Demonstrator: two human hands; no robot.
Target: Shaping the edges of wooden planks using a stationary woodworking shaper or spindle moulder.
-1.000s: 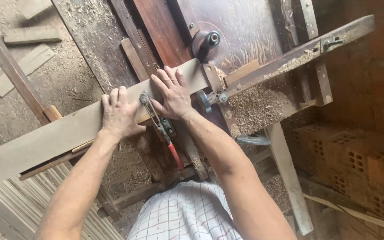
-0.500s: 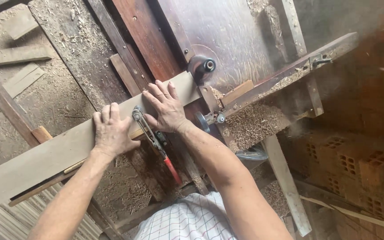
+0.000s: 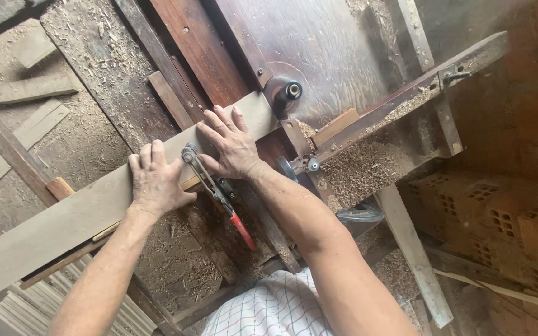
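A long grey-brown wooden board (image 3: 70, 218) lies across a dark saw table (image 3: 319, 56), its far end at the round blade hub (image 3: 286, 93). My left hand (image 3: 155, 180) lies flat on the board's top face. My right hand (image 3: 228, 146) also presses flat on it, fingers spread, closer to the hub. Between my hands, a clamp with a red handle (image 3: 219, 193) sits against the board's near edge.
A slanted wooden fence rail (image 3: 406, 93) runs right of the hub, with sawdust (image 3: 375, 162) heaped below it. Wood offcuts (image 3: 32, 90) lie on the dusty floor at the left. Red hollow bricks (image 3: 499, 218) are stacked at the right. Thin slats (image 3: 14, 305) lie at the lower left.
The board and both hands have slid up and to the right toward the blade hub. The view has shifted slightly. Both hands stay flat on the board.
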